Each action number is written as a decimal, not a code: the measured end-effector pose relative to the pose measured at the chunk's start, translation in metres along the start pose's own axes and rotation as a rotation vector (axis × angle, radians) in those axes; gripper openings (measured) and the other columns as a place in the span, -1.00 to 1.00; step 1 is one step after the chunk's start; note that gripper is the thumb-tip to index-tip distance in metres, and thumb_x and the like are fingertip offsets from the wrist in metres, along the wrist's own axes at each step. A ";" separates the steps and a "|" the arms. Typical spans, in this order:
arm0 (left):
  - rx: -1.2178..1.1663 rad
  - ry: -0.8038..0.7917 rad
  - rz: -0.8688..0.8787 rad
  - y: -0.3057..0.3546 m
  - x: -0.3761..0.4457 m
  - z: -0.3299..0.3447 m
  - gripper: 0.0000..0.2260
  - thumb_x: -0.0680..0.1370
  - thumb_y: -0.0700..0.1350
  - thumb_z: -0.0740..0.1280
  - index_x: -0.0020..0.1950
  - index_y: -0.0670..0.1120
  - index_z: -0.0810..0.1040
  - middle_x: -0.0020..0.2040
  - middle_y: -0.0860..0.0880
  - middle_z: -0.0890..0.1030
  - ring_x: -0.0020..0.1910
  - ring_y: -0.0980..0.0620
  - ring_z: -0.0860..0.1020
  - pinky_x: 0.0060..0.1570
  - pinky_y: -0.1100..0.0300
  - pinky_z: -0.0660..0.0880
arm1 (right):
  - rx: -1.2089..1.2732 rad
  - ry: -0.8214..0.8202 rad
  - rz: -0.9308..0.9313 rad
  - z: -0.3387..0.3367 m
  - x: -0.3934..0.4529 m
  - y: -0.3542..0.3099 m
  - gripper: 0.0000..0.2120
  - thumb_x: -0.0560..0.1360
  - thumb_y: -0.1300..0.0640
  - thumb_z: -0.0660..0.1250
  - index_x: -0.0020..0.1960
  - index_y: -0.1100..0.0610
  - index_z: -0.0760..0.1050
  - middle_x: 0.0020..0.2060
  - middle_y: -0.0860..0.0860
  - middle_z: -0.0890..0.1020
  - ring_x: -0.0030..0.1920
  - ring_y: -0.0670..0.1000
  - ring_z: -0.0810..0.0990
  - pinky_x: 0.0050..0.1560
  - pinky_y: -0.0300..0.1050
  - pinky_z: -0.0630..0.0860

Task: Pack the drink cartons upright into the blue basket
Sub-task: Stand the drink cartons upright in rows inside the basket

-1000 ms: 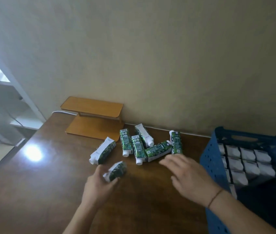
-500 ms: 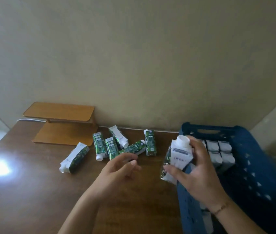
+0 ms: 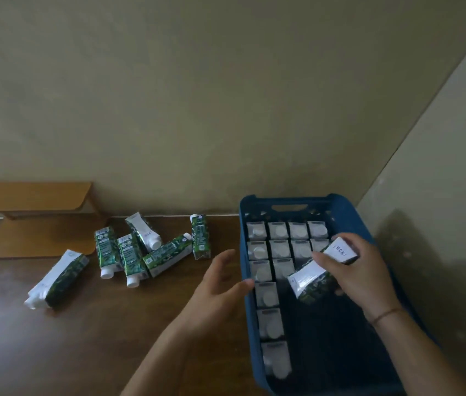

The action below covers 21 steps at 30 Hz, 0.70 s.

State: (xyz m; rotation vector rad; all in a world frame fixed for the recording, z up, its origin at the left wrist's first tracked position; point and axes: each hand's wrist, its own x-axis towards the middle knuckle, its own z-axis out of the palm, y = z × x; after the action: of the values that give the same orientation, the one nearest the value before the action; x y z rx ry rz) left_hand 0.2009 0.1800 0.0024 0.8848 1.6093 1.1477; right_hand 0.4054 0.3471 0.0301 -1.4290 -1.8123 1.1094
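Note:
A blue basket (image 3: pixel 349 212) stands at the right of the brown table, with several green-and-white cartons (image 3: pixel 279 231) upright along its far and left sides. My right hand (image 3: pixel 360 274) grips one carton (image 3: pixel 310 277), tilted, over the middle of the basket. My left hand (image 3: pixel 217 290) hovers with relaxed fingers just left of the basket's wall and holds nothing. Several more cartons (image 3: pixel 132 252) lie on their sides on the table to the left, and one lone carton (image 3: pixel 57 278) lies further left.
A low wooden shelf (image 3: pixel 35 221) stands against the wall at the back left. The beige wall runs behind the table, and a corner wall rises close to the basket's right side. The dark table (image 3: pixel 83 338) stretches in front of the loose cartons.
My left hand passed a carton to my right hand, which carried it rightward from the table into the space over the basket. The view swung right.

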 end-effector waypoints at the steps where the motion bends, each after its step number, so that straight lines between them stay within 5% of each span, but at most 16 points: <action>1: -0.005 -0.008 -0.002 0.003 0.006 0.008 -0.26 0.41 0.29 0.39 0.52 0.21 0.19 0.42 0.24 0.35 0.40 0.11 0.38 0.39 -0.06 0.42 | 0.010 -0.059 0.074 -0.001 0.006 0.007 -0.67 0.31 0.02 0.56 -0.03 -0.05 0.48 -0.07 0.03 0.62 -0.13 0.04 0.64 -0.36 0.09 0.65; 4: -0.041 0.019 -0.021 0.007 0.025 0.032 -0.34 0.58 0.02 0.37 0.56 0.11 0.07 0.43 0.10 0.34 0.27 0.11 0.48 0.24 0.12 0.52 | 0.117 -0.207 0.294 -0.005 0.023 0.022 -0.60 0.35 0.16 0.55 0.11 0.12 0.47 0.07 0.10 0.58 -0.01 0.06 0.61 -0.29 0.01 0.66; 7: -0.067 0.064 -0.035 0.005 0.036 0.045 -0.41 0.63 -0.19 0.30 0.51 0.09 0.03 0.37 0.05 0.35 0.06 0.23 0.51 -0.14 0.41 0.57 | 0.169 -0.267 0.360 -0.013 0.031 0.029 -0.56 0.36 0.24 0.52 0.17 0.18 0.44 0.07 0.13 0.58 0.02 0.08 0.61 -0.24 -0.01 0.66; 13: -0.126 0.065 -0.053 -0.004 0.039 0.047 -0.44 0.62 -0.28 0.24 0.41 0.18 0.04 0.27 0.11 0.39 0.12 0.10 0.50 -0.22 0.40 0.54 | 0.103 -0.329 0.345 -0.031 0.034 0.033 -0.62 0.33 0.36 0.52 0.08 0.21 0.47 0.04 0.16 0.62 -0.04 0.13 0.67 -0.10 0.08 0.65; 15: -0.143 0.055 -0.048 -0.005 0.040 0.048 -0.46 0.60 -0.25 0.27 0.38 0.20 0.07 0.28 0.09 0.39 0.16 0.06 0.50 -0.14 0.38 0.56 | -0.098 -0.269 0.291 -0.034 0.038 0.025 -0.62 0.29 0.23 0.59 -0.01 0.21 0.49 -0.08 0.15 0.65 -0.21 0.09 0.71 -0.20 0.01 0.65; 18: -0.148 0.068 -0.066 -0.013 0.043 0.047 -0.46 0.45 -0.04 0.35 0.29 0.33 0.18 0.39 0.00 0.38 0.33 -0.04 0.44 0.28 0.02 0.50 | -0.420 -0.186 0.249 -0.018 0.046 0.019 -0.58 0.24 0.01 0.61 -0.10 0.16 0.47 -0.24 0.06 0.66 -0.41 0.02 0.68 -0.28 -0.05 0.63; 21: -0.165 0.064 -0.057 -0.017 0.044 0.046 -0.47 0.36 0.10 0.36 0.19 0.46 0.19 0.40 0.05 0.35 0.38 -0.03 0.39 0.40 -0.12 0.39 | -0.244 -0.194 0.338 0.022 0.044 0.037 -0.43 0.24 0.11 0.59 0.12 0.16 0.37 -0.04 0.07 0.59 -0.17 0.05 0.63 -0.10 -0.01 0.63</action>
State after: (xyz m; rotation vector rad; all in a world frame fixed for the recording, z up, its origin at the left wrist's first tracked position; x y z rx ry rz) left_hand 0.2306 0.2278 -0.0318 0.6977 1.5566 1.2597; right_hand 0.3933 0.3868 -0.0154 -1.8809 -1.9402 1.2616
